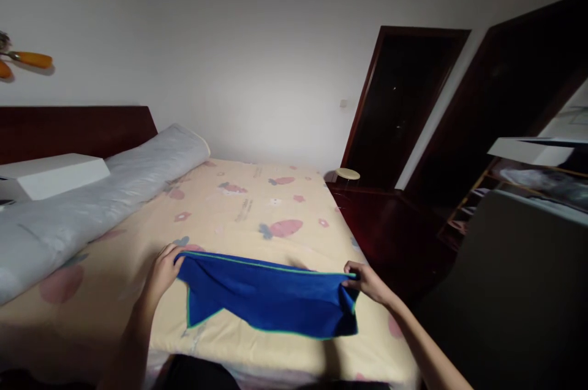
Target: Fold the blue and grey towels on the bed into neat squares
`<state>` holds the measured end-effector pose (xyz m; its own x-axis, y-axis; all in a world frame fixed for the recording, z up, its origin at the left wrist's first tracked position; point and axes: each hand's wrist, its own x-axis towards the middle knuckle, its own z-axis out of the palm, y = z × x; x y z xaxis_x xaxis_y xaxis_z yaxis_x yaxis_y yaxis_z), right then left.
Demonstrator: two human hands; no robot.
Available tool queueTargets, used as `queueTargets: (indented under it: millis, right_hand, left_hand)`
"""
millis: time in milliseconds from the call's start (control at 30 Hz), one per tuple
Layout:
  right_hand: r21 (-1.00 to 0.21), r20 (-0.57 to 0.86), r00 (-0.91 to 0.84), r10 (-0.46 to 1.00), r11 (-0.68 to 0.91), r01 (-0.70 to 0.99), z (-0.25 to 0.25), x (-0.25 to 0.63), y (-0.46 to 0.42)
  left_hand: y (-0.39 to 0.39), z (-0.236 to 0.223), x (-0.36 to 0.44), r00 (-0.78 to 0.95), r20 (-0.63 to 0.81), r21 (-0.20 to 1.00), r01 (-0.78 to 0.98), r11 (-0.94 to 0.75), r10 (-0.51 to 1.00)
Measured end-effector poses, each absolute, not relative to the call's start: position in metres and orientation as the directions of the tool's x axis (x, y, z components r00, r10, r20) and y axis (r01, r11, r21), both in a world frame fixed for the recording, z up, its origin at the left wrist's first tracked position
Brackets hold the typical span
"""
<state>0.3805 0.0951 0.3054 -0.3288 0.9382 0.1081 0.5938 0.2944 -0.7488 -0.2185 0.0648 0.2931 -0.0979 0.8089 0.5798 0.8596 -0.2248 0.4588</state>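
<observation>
A blue cloth (275,295) with bright green edging is stretched between my two hands above the near part of the bed. My left hand (165,267) pinches its upper left corner. At the upper right corner, my right hand (365,281) grips the edge between thumb and fingers. The top edge runs nearly straight from hand to hand, while the lower part hangs down, with a notch at the lower left and folds near the right end. Beneath it lies the yellow bed sheet (248,218) printed with pink strawberries and flowers.
A long grey roll (138,176) lies along the headboard (78,130), with a white box (59,176) on it. Beyond the bed's right side stands a round stool (348,174) by a dark door (408,108). A grey panel (519,273) and a loaded shelf (542,179) are at the right.
</observation>
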Motion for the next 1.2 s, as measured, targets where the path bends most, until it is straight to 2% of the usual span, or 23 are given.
queueTargets:
  millis: [167,433,567,733,900,1067,1200]
  right_hand:
    - [-0.768,0.156,-0.261,0.953,0.284,0.574,0.336,0.412,0.082]
    - [-0.752,0.209,-0.125,0.970,0.242,0.613,0.333,0.445,0.069]
    - [-0.766,0.231,-0.060,0.971,0.219,0.604,0.332,0.459,0.069]
    - [-0.825,0.221,-0.001,0.975,0.187,0.534,0.346,0.472,0.061]
    - [-0.863,0.142,0.014,0.990,0.117,0.492,0.355,0.483,0.054]
    - [-0.768,0.144,0.034,0.989,0.090,0.634,0.348,0.491,0.059]
    - [-0.652,0.147,-0.053,0.988,0.137,0.746,0.342,0.490,0.060]
  left_hand:
    - [0.067,0.278,-0.217,-0.140,0.496,0.575,0.793,-0.203,0.857]
    - [0.068,0.304,-0.197,-0.177,0.404,0.726,0.659,-0.197,0.897]
    - [0.066,0.324,-0.186,-0.097,0.313,0.792,0.576,-0.203,0.945]
    - [0.054,0.343,-0.191,0.016,0.166,0.814,0.562,-0.146,0.986]
    - [0.048,0.349,-0.204,0.006,0.092,0.851,0.519,-0.082,0.996]
    - [0.050,0.348,-0.207,-0.010,0.057,0.878,0.476,-0.045,0.998]
    - [0.060,0.337,-0.216,-0.019,0.138,0.835,0.540,-0.106,0.990]
